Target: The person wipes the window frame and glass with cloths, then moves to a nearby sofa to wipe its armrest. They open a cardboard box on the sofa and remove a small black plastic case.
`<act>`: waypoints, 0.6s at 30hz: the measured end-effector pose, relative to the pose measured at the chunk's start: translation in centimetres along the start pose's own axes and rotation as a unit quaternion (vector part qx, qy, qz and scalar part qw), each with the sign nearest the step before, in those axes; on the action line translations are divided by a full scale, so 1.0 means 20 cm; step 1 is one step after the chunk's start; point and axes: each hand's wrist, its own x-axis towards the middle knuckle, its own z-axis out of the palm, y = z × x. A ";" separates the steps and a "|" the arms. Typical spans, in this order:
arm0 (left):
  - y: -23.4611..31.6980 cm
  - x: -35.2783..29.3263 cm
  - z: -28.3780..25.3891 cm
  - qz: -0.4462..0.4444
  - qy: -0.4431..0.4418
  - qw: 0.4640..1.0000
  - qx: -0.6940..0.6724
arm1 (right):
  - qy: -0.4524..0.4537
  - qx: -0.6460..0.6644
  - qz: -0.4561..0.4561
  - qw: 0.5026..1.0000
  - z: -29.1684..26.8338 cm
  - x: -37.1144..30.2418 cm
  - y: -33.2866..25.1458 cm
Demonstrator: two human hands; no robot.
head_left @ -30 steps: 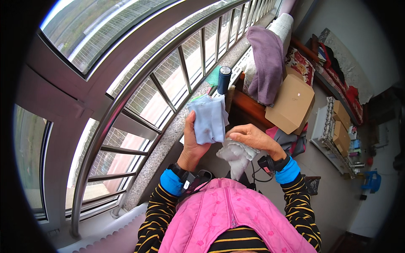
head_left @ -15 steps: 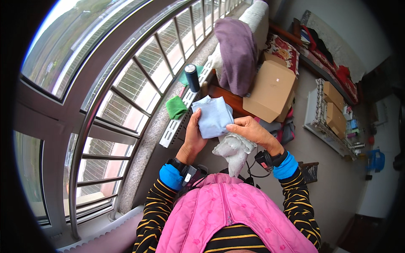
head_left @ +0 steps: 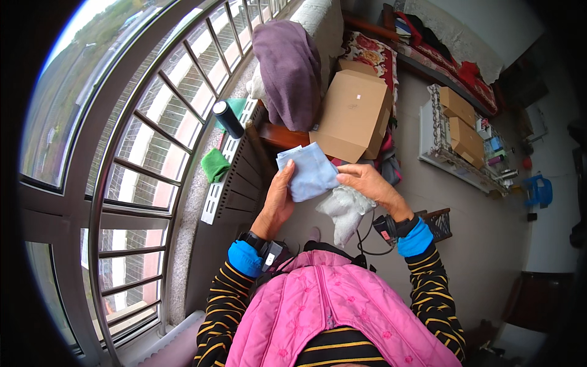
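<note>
A light blue cloth [head_left: 307, 174], folded into a rough square, is held up in front of my chest. My left hand [head_left: 278, 202] is closed on its left side, thumb on top and the other fingers hidden beneath. At the right corner, my right hand [head_left: 372, 187] pinches the cloth between thumb and fingers. A crumpled white lacy cloth [head_left: 343, 211] hangs below the right hand, apparently gripped by its lower fingers, which are mostly hidden. Black straps and devices sit on both wrists above blue cuffs.
A white slotted radiator [head_left: 227, 162] runs along the railed window at left. A dark bottle [head_left: 227, 118] and a green cloth [head_left: 215, 165] rest there. Ahead are a purple cloth [head_left: 287, 73] over a seat and an open cardboard box [head_left: 351, 113]. A low table [head_left: 435, 144] stands right.
The view has turned right, so the window, radiator and box sit farther left. Both hands keep their hold on the blue cloth, which looks flatter. The white cloth still hangs below.
</note>
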 end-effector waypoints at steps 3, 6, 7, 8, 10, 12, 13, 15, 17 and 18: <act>-0.03 0.01 0.02 0.002 -0.019 1.000 0.007 | 0.102 -0.097 -0.051 0.989 -0.14 -0.04 -0.05; -0.05 0.03 0.03 0.011 -0.013 0.998 0.056 | 0.213 -0.077 -0.041 0.973 -0.26 -0.08 -0.19; -0.07 0.04 0.03 -0.002 -0.002 0.998 0.064 | 0.240 -0.093 -0.109 0.960 -0.28 -0.10 -0.26; -0.08 0.06 0.04 -0.011 -0.002 0.997 0.072 | 0.298 -0.116 -0.102 0.942 -0.29 -0.12 -0.33; -0.10 0.09 0.06 -0.031 -0.008 0.996 0.078 | 0.385 -0.207 -0.224 0.871 -0.26 -0.16 -0.45; -0.14 0.11 0.09 -0.057 -0.015 0.995 0.076 | 0.440 -0.313 -0.314 0.781 -0.20 -0.21 -0.54; -0.15 0.13 0.11 -0.063 -0.030 0.995 0.076 | 0.434 -0.356 -0.338 0.755 -0.16 -0.22 -0.55; -0.18 0.13 0.14 -0.083 -0.049 0.992 0.076 | 0.364 -0.462 -0.310 0.747 -0.04 -0.21 -0.47; -0.17 0.13 0.14 -0.089 -0.069 0.992 0.064 | 0.246 -0.555 -0.300 0.736 0.09 -0.16 -0.30; -0.14 0.13 0.13 -0.083 -0.081 0.992 0.056 | 0.169 -0.538 -0.288 0.774 0.07 -0.10 -0.21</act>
